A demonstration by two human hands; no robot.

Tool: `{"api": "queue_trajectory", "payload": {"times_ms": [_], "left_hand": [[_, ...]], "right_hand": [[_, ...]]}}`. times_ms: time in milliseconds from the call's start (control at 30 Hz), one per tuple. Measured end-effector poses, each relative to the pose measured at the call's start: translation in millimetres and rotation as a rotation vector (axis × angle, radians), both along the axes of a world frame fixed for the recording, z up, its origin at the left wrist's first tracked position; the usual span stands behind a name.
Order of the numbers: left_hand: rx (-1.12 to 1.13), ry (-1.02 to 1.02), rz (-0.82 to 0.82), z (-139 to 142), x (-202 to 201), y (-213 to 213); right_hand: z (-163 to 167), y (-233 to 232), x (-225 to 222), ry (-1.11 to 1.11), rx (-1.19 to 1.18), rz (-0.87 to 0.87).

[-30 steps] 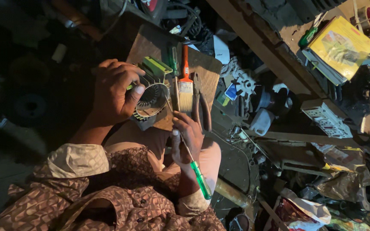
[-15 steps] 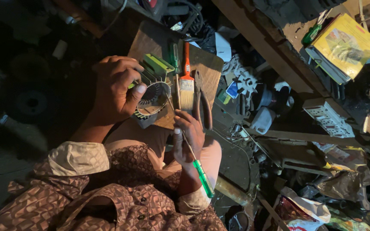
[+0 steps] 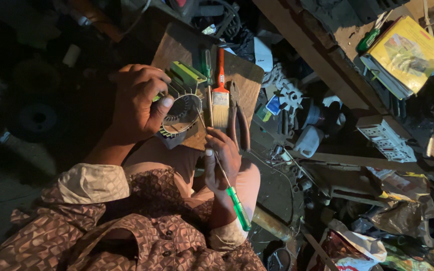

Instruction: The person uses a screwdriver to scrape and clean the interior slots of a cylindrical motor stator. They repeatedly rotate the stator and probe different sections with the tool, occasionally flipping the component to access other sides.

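Gripping the motor stator point(image 3: 179, 114), left hand point(image 3: 136, 103) curls; right hand point(image 3: 222, 160) angles a screwdriver point(image 3: 229, 188).

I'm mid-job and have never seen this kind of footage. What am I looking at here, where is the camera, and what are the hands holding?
The single view comes from a camera worn on a person's head, looking down at their own two bare hands. The left hand grips a round ribbed metal ring, seemingly a motor part with windings. The right hand holds a green-handled screwdriver, its tip pointing into that ring. Both work over a wooden board, where a paintbrush with an orange handle and a pair of pliers lie. A dim, cluttered workshop floor surrounds them.
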State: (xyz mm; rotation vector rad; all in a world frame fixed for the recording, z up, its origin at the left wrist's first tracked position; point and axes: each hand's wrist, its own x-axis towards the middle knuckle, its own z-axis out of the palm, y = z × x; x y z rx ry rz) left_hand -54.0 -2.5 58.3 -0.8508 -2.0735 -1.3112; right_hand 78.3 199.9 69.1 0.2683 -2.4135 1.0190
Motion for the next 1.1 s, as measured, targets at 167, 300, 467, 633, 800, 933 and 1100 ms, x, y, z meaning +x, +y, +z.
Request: {"api": "queue_trajectory", "payload": {"times_ms": [167, 300, 467, 633, 800, 933, 1100], "left_hand": [[0.014, 0.003, -0.005, -1.8, -1.3, 0.7], [0.014, 0.004, -0.009, -1.9, -1.6, 0.3], [0.001, -0.008, 0.003, 0.0, -0.1, 0.0], [0.014, -0.022, 0.068, -0.1, 5.8, 2.5], [0.043, -0.124, 0.017, -4.8, 3.7, 2.4], [0.048, -0.101, 0.012, -6.7, 2.2, 2.4], [0.055, -0.083, 0.0, -3.9, 2.6, 3.6]], "right_hand": [[0.5, -0.8, -1.0, 0.001, -0.007, -0.011], [0.5, -0.3, -1.3, 0.009, -0.013, 0.001], [-0.9, -0.5, -1.5, -0.034, -0.051, -0.009], [-2.8, 0.1, -4.1, 0.013, -0.005, 0.022], [-5.4, 2.0, -6.0, -0.023, -0.022, 0.013], [-6.3, 4.1, -4.9, 0.001, 0.012, 0.038], [-6.2, 4.5, -3.9, -0.026, -0.048, 0.033]]}}
